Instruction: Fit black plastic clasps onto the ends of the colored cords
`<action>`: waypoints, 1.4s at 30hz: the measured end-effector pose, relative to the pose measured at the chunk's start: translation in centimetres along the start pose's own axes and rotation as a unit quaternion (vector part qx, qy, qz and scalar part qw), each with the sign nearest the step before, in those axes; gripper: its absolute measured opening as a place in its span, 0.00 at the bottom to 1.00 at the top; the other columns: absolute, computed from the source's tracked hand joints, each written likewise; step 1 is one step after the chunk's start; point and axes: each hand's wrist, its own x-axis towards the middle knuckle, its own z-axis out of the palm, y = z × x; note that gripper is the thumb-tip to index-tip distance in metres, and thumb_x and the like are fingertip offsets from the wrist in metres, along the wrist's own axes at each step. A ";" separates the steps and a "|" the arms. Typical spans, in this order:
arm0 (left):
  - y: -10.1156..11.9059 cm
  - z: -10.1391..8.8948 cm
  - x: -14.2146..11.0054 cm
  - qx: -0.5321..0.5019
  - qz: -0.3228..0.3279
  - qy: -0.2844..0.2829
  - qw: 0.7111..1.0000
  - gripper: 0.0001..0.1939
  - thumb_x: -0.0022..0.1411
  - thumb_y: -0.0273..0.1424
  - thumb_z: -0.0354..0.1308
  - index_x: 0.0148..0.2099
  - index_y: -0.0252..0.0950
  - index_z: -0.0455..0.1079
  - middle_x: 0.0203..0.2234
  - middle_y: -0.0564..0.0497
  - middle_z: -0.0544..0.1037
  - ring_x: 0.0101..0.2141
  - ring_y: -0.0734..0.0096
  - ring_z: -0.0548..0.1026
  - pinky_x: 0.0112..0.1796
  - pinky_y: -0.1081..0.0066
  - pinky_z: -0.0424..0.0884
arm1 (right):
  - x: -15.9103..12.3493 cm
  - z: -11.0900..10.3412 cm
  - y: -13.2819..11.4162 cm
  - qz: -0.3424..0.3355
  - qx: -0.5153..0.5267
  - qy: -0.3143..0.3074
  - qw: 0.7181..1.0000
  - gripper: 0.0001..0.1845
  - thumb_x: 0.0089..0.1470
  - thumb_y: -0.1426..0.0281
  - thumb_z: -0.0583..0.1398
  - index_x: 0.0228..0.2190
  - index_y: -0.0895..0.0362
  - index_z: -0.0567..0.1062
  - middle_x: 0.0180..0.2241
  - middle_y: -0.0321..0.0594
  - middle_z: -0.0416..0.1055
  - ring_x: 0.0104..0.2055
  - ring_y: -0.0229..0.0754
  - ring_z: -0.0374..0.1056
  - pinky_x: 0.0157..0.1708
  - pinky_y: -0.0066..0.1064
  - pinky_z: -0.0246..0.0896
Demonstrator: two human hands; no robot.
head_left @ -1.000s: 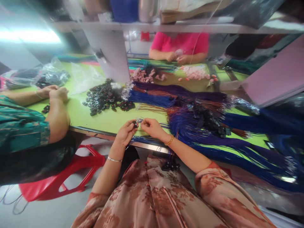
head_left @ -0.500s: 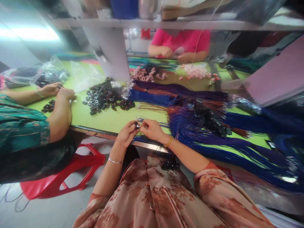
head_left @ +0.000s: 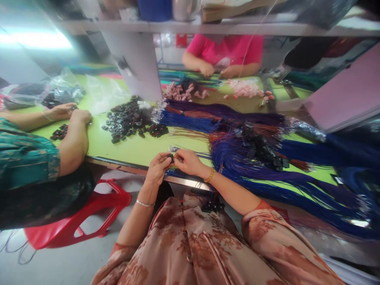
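Note:
My left hand [head_left: 158, 167] is closed, with a small black plastic connector housing [head_left: 170, 157] pinched between thumb and fingertips just above the table's front edge. Right beside it, my right hand [head_left: 187, 161] is closed in a pinch, its fingertips meeting the housing. It seems to hold a thin wire end, mostly hidden by the fingers. Behind the hands lie a few wires with silvery metal terminals [head_left: 172, 149]. More dark blue wires [head_left: 178, 173] pass below my right hand along the edge. Several black housings [head_left: 213, 206] hang on wires near my lap.
A pile of black housings [head_left: 130, 118] sits on the green table [head_left: 102, 148]. Bundles of blue and brown wires [head_left: 225, 152] cover the right side. A co-worker's hands [head_left: 75, 113] work at left, by a red stool [head_left: 101, 213]. Across the table sits a person in pink [head_left: 224, 53].
The gap between my hands has closed: the right fingertips moved left onto the housing. The silvery tip seen between them earlier is now hidden. The co-worker's hands at left shifted slightly.

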 end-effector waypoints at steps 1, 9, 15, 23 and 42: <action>-0.1 0.0 0.0 -0.001 0.001 0.006 1.000 0.20 0.39 0.29 0.73 0.36 0.32 0.72 0.26 0.53 0.77 0.26 0.80 0.75 0.32 0.78 0.73 | 0.0 0.0 0.0 -0.010 -0.006 -0.007 1.000 0.04 0.51 0.72 0.56 0.26 0.58 0.70 0.24 0.36 0.67 0.27 0.35 0.58 0.29 0.26 0.50; -1.0 -0.4 -0.1 0.021 0.001 0.023 1.000 0.17 0.42 0.27 0.71 0.36 0.31 0.72 0.25 0.52 0.77 0.25 0.78 0.75 0.30 0.77 0.73 | -0.7 0.6 -0.6 0.001 -0.059 -0.035 0.998 0.05 0.53 0.72 0.56 0.27 0.59 0.71 0.25 0.38 0.69 0.27 0.37 0.59 0.29 0.27 0.49; -0.4 -1.1 0.0 0.013 -0.001 0.014 1.000 0.17 0.43 0.29 0.71 0.37 0.32 0.73 0.26 0.51 0.78 0.27 0.77 0.76 0.31 0.77 0.74 | 2.6 -2.3 1.6 0.050 -0.064 -0.015 0.997 0.11 0.56 0.70 0.54 0.28 0.59 0.75 0.28 0.39 0.73 0.29 0.36 0.62 0.30 0.27 0.50; -0.1 -1.1 0.2 0.009 -0.015 0.000 1.000 0.15 0.46 0.26 0.69 0.37 0.31 0.72 0.26 0.51 0.78 0.28 0.77 0.76 0.32 0.78 0.74 | 6.2 -1.5 4.0 0.159 -0.234 -0.107 0.953 0.09 0.49 0.73 0.57 0.28 0.60 0.78 0.33 0.51 0.76 0.33 0.45 0.68 0.31 0.30 0.53; -0.8 1.5 1.2 -0.061 -0.005 -0.023 0.998 0.12 0.50 0.25 0.66 0.39 0.33 0.72 0.31 0.51 0.77 0.32 0.76 0.75 0.36 0.75 0.71 | 1.9 -3.0 1.8 0.063 0.103 0.023 0.992 0.10 0.48 0.66 0.57 0.26 0.60 0.73 0.21 0.32 0.64 0.23 0.32 0.54 0.25 0.24 0.48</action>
